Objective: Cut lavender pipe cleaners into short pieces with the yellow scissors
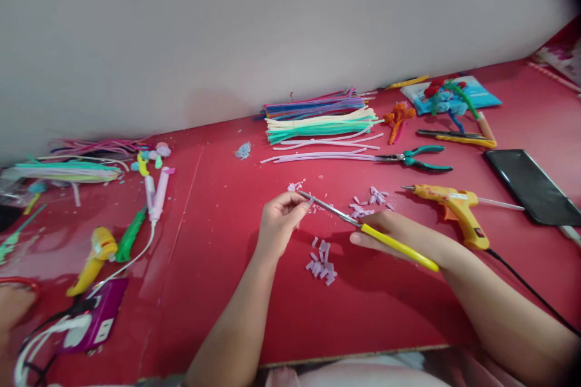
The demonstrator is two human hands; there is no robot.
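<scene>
My right hand grips a pair of scissors with yellow handles, seen nearly edge-on. Their thin metal blades point left and reach the fingertips of my left hand. Thumb and forefinger of that left hand are pinched on a small lilac piece, mostly hidden by the fingers. Below the blades lies a pile of short lilac pieces. Another group of lilac pieces sits just beyond my right hand. Fine lilac trimmings are scattered past my left fingertips.
Bundles of pipe cleaners lie along the wall. Teal-handled pliers, a yellow glue gun with its cord, and a black phone are on the right. Leftward are another glue gun, a purple power strip and a person's arm.
</scene>
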